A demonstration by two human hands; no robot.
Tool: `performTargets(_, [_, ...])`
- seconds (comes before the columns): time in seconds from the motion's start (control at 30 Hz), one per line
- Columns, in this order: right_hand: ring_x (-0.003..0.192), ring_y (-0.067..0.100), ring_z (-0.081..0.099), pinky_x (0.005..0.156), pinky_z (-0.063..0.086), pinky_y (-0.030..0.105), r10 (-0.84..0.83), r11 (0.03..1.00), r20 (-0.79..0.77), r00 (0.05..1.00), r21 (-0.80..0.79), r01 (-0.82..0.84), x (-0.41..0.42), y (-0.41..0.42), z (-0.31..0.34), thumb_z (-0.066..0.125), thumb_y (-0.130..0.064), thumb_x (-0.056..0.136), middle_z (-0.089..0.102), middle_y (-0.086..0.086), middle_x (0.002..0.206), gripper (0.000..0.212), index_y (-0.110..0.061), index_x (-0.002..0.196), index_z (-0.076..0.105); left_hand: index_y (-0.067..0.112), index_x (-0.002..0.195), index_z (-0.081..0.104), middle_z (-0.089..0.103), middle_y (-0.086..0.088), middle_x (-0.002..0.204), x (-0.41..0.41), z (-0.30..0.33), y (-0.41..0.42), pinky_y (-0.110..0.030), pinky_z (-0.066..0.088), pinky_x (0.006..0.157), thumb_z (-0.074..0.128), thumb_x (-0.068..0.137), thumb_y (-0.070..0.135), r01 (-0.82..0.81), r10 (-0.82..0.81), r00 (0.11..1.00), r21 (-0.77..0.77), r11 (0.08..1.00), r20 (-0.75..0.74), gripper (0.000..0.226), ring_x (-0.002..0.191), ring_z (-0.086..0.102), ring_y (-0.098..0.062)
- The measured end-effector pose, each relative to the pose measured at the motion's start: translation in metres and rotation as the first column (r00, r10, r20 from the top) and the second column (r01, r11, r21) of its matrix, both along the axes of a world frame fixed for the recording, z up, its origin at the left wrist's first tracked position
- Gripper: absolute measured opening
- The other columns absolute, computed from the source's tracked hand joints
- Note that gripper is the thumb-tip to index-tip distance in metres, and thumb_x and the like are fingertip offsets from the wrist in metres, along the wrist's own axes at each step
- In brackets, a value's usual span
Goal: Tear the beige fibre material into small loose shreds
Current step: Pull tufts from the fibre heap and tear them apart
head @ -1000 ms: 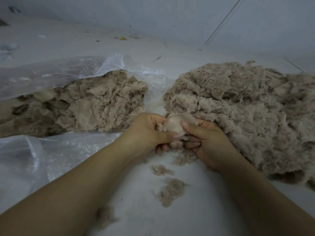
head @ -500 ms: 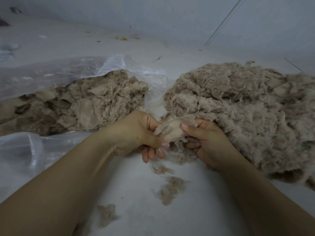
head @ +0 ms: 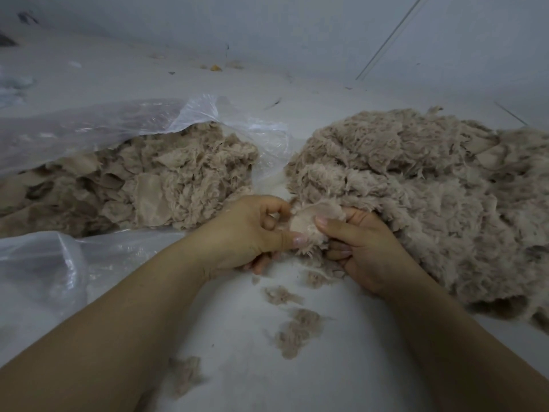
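A small beige fibre piece point(head: 309, 221) is pinched between both hands at the centre of the view. My left hand point(head: 249, 233) grips its left edge with thumb and fingers. My right hand point(head: 362, 248) holds its right side, thumb on top. A big fluffy pile of shredded beige fibre point(head: 421, 197) lies right of the hands, touching my right hand. Flatter, untorn beige fibre pieces point(head: 154, 185) spill out of a clear plastic bag point(head: 118, 123) at the left.
Loose beige tufts point(head: 297, 328) lie on the pale floor point(head: 237, 367) below the hands, another tuft point(head: 185, 373) by my left forearm. More clear plastic point(head: 38, 269) bunches at the left edge. A grey wall rises at the back.
My left hand pulled a little left away from the piece half a second ago, then came back in and gripped it again next to my right thumb. The right hand stayed put.
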State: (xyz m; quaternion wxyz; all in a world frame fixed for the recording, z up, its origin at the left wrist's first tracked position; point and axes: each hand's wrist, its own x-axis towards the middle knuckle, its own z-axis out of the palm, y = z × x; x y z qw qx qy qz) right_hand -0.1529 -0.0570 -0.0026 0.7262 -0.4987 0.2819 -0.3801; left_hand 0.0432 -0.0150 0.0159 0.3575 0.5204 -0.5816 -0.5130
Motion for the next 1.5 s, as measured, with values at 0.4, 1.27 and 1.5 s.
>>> performTargets(0.4, [0.036,-0.001,0.028,0.037,0.024,0.012,-0.051,0.999,0.024,0.998,0.004,0.051,0.003,0.002,0.003,0.059,-0.012,0.083,0.051,-0.008,0.05,0.025,-0.017,0.061,0.071,0.015,0.091,0.078,0.067,-0.019,0.067,0.014,0.007,0.009,-0.017,0.042,0.039,0.079,0.073,0.006,0.539,-0.544,0.839,0.12,0.834,0.014,0.02,0.044,0.057,-0.013])
performTargets(1.27, [0.038,0.002,0.027,0.037,0.023,0.015,-0.021,0.999,-0.063,0.998,-0.039,0.018,0.002,-0.002,-0.002,0.073,-0.028,0.073,0.043,-0.001,0.051,0.036,0.004,0.088,0.066,0.008,0.076,0.06,0.06,-0.011,0.053,-0.014,-0.008,-0.001,-0.024,0.035,0.035,0.063,0.093,0.015,-0.173,0.143,0.979,-0.225,0.959,-0.144,0.019,0.041,0.052,-0.025])
performTargets(1.5, [0.035,0.001,0.022,0.036,0.02,0.013,-0.088,0.993,0.05,0.995,0.088,0.083,0.004,-0.003,0.001,0.06,-0.029,0.084,0.03,-0.007,0.045,0.031,-0.013,0.058,0.066,0.006,0.09,0.054,0.06,-0.02,0.057,-0.017,-0.008,-0.002,-0.024,0.041,0.036,0.055,0.096,0.005,-0.189,0.111,0.915,-0.169,0.967,-0.388,0.006,0.035,0.054,-0.026])
